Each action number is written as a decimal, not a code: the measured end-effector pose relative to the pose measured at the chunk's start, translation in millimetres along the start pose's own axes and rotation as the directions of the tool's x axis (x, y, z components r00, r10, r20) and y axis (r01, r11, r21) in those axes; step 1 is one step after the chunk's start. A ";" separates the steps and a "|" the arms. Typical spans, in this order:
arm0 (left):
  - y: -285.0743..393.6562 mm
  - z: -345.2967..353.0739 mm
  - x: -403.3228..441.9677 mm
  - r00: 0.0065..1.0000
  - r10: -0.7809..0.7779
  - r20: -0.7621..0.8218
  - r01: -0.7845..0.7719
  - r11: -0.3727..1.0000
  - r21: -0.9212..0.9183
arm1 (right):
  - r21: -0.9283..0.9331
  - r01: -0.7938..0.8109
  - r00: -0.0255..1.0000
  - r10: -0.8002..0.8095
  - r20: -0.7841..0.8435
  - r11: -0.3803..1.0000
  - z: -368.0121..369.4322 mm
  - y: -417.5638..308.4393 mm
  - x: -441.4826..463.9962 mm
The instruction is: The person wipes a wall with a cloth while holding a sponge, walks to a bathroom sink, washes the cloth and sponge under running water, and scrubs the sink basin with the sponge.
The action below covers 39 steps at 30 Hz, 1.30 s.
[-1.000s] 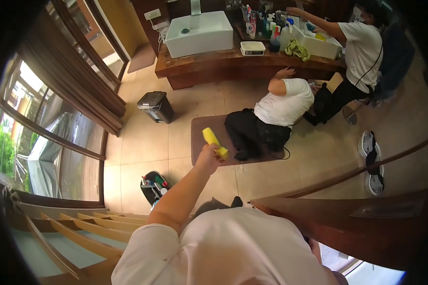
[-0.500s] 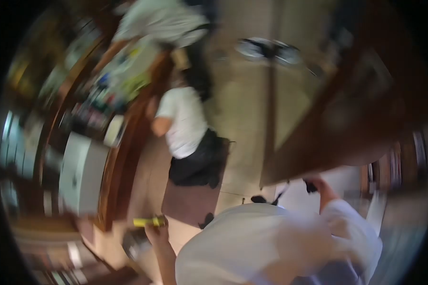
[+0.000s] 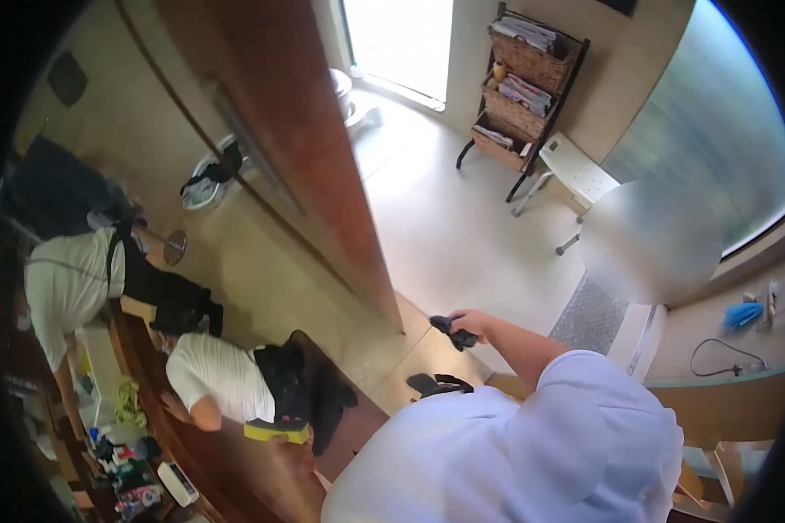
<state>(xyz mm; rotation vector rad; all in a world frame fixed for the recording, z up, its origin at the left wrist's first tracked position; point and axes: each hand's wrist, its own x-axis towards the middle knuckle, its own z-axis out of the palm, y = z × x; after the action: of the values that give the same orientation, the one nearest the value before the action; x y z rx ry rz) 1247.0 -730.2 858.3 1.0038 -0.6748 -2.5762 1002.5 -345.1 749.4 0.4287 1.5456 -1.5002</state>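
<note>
Fingers of the left hand [image 3: 296,449] curl closed around a yellow-and-dark sponge [image 3: 275,431], seen against a crouched person [image 3: 218,379] beside the wooden surface [image 3: 179,436]; the right hand [image 3: 474,326] grips a dark, bunched item [image 3: 452,331] near the brown door [image 3: 296,113].

The hands [image 3: 473,324] hold a yellow sponge [image 3: 275,432] and black bundle [image 3: 453,333].

A brown wooden table [image 3: 133,340] at the near left carries a white basin [image 3: 96,349], a cluster of bottles [image 3: 124,453] and a small white container [image 3: 177,484], with a bunched yellow-green cloth [image 3: 129,403] against the basin. The floor [image 3: 410,205] bears a brown mat [image 3: 375,420] near the table and, at the far right, a wicker rack [image 3: 519,100] beside a white stool [image 3: 576,170].
</note>
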 end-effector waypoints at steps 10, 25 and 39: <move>-14.2 58.7 27.0 0.999 -0.005 0.039 -0.003 0.983 0.184 | 0.182 -0.076 0.930 0.136 -0.342 0.980 -101.5 42.8 3.7; 50.0 -25.0 -56.0 0.984 0.158 0.088 -0.175 0.955 0.239 | 0.401 0.148 0.988 -0.148 -0.030 0.904 48.0 35.9 -8.0; 202.7 -231.3 -182.9 0.869 0.493 0.047 -0.494 0.855 0.157 | 0.707 0.310 0.921 -0.384 -0.059 0.635 171.4 94.6 -68.6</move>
<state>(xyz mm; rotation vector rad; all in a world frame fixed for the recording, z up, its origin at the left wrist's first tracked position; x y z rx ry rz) 1558.2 -897.0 916.3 0.7436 -1.0125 -2.0964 1173.1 -460.9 772.4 0.4892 0.9362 -2.3968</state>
